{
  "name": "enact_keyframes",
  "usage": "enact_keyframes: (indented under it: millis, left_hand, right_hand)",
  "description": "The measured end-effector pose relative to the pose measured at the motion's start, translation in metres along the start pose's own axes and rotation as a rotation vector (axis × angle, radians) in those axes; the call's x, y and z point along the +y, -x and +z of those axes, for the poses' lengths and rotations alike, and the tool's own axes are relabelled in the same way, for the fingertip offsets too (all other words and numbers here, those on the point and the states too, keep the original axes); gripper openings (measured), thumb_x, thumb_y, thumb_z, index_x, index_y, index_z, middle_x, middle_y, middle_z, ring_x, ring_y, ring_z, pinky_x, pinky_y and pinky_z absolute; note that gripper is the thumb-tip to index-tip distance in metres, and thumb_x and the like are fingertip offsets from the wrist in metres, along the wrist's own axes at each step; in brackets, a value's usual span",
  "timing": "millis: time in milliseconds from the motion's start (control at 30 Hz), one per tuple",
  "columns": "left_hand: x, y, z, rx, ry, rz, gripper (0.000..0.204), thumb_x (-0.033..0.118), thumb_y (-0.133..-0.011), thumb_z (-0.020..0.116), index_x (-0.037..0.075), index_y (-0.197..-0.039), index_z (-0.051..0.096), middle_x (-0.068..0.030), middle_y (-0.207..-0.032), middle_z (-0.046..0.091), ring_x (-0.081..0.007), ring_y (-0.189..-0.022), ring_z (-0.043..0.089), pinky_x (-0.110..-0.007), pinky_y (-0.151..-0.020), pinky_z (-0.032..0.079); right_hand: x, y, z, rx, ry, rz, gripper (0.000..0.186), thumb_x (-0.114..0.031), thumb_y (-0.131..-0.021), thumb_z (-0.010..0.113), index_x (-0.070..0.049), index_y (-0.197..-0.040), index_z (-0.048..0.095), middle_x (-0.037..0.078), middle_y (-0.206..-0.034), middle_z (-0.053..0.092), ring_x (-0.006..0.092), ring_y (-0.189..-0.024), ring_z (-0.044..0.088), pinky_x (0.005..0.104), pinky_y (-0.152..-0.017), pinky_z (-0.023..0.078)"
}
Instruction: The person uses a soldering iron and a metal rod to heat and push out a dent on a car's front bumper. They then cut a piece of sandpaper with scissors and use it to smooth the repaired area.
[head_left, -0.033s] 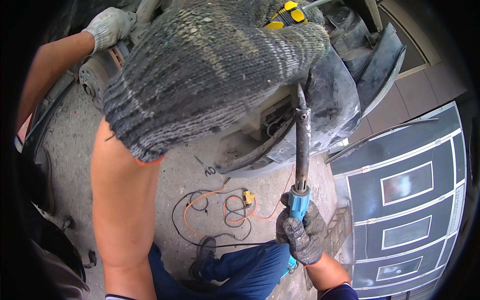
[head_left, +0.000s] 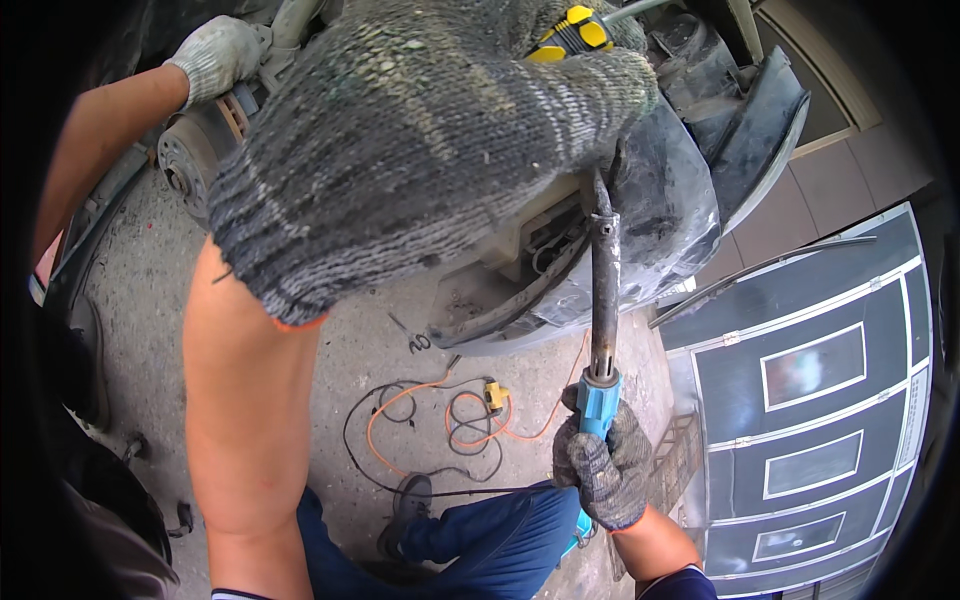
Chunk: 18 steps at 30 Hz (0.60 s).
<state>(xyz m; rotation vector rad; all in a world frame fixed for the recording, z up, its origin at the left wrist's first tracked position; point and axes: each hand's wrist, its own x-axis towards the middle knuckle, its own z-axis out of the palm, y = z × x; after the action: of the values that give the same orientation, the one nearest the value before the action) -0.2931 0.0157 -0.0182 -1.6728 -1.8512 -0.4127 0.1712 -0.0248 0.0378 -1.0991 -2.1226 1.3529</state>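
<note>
My left hand [head_left: 420, 150], in a worn grey knit glove, fills the upper middle and is closed around a screwdriver [head_left: 578, 32]. The screwdriver has a yellow-and-black handle, and its metal shaft runs off toward the upper right. Lower right, my right hand [head_left: 610, 462], also in a grey glove, grips the blue handle of a soldering iron [head_left: 605, 290]. Its scorched barrel points upward. The pointed tip is close to the left glove's edge and a scuffed dark plastic car part [head_left: 668, 200]; whether it touches either one, I cannot tell.
A co-worker's white-gloved hand [head_left: 222, 58] rests by a wheel hub [head_left: 185, 165] at the upper left. Black and orange cables [head_left: 400, 462] with a yellow connector [head_left: 495, 393] lie coiled on the concrete floor. A large grey panel with white-edged rectangles [head_left: 800, 410] stands at right.
</note>
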Motion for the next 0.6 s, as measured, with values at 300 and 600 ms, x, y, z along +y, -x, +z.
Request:
enact_keyframes:
  millis: [300,600]
  left_hand:
    - [-0.009,0.006,0.004,-0.01,-0.017,-0.002,0.015,0.023,-0.072,0.059,0.015,-0.073,0.071,-0.0096,-0.068,0.068,-0.0275,-0.064,0.067,-0.039,-0.052,0.05]
    - [-0.026,0.011,0.01,-0.039,-0.084,-0.024,0.015,0.023,-0.072,0.059,0.015,-0.073,0.071,-0.01,-0.069,0.068,-0.0277,-0.064,0.067,-0.039,-0.053,0.051]
  right_hand:
    - [-0.004,0.003,0.001,0.004,-0.024,0.008,0.04,-0.023,-0.094,0.06,-0.001,-0.125,0.047,0.003,-0.077,0.058,0.0088,-0.061,0.054,0.0241,-0.054,0.046]
    - [-0.007,0.004,0.001,-0.006,-0.113,0.008,0.042,-0.022,-0.093,0.062,0.0,-0.127,0.047,0.004,-0.077,0.058,0.0098,-0.061,0.054,0.0246,-0.054,0.046]
